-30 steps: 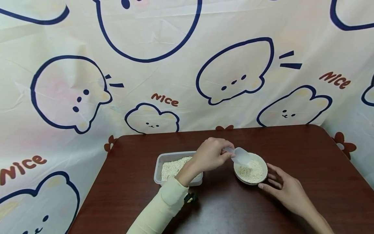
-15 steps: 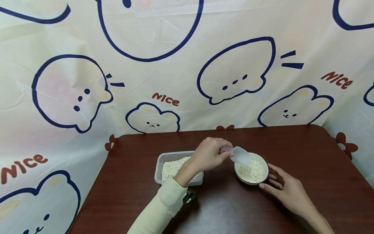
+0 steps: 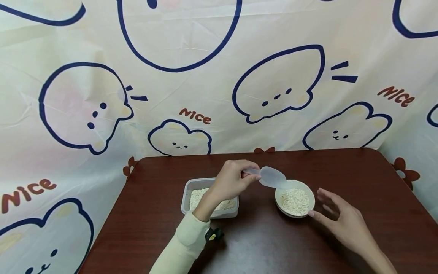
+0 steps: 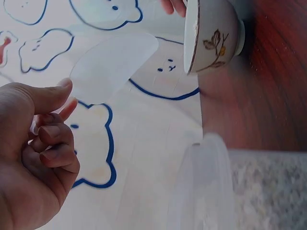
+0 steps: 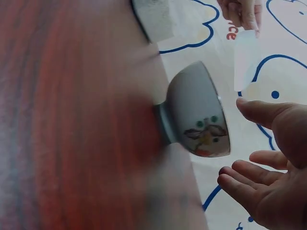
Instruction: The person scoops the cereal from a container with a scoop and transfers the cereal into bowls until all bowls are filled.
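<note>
I have the left hand (image 3: 232, 179) pinching the scoop (image 3: 272, 177) by its handle, the blade projecting beyond the fingertips toward the bowl (image 5: 192, 105), which stands past the blade tip with pale flakes (image 3: 295, 201) inside; the right hand (image 3: 347, 222), beside the bowl's far side from that grip, is loosely spread and grasps nothing. For a clean discharge, I should tilt from the wrist with the blade tip inside the rim while the right fingers brace the bowl. Over the tub (image 3: 186, 198), below the left wrist, I should carry the blade level.
</note>
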Demonstrator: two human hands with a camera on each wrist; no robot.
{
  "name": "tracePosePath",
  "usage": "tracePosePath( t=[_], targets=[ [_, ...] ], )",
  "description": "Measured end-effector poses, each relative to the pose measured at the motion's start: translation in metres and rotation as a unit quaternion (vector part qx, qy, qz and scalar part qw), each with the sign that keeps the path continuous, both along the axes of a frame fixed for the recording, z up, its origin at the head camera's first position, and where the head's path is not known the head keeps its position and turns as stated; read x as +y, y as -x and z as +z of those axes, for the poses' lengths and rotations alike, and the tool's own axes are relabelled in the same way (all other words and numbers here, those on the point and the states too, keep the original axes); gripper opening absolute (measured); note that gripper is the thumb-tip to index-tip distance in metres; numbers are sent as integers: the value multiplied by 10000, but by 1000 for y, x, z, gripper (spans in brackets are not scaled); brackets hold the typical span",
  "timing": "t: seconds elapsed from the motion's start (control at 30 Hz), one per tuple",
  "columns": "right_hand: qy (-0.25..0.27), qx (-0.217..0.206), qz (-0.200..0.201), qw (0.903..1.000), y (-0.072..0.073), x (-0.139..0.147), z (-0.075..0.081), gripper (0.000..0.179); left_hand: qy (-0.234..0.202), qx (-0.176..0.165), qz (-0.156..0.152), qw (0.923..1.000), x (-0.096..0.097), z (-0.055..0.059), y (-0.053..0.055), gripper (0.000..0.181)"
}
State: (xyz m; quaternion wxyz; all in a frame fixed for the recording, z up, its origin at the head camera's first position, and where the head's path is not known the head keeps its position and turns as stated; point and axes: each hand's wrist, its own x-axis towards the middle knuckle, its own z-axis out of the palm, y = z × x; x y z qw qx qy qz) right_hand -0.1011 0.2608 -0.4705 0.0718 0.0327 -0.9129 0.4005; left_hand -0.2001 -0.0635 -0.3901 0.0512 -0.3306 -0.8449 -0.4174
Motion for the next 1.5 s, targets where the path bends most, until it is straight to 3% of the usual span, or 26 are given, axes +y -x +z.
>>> tracePosePath(
  t=[0.23,0.47,0.73,0.97,1.17,1.5],
  targets=[
    [-105,246,-118,9996,1,-8,15,77,-536,-21,338,9980,-25,-4,-1,9],
    [278,679,91,9973,1,-21,24,71,-892,-187,726,9932,-49,-5,-5,8],
    [577,664,319,9956,5,-36,32,71,-1083,-392,1088,9874,-77,-12,-9,10],
    [698,654,549,9939,8,-55,36,70,-1028,-416,1533,9819,-105,-19,-15,11],
    [668,374,648,9950,11,-72,37,70,-894,-530,1918,9759,-129,-26,-22,10],
    [885,221,1063,9901,20,-100,29,76,-450,-385,2297,9715,-161,-34,-35,10]
  ],
)
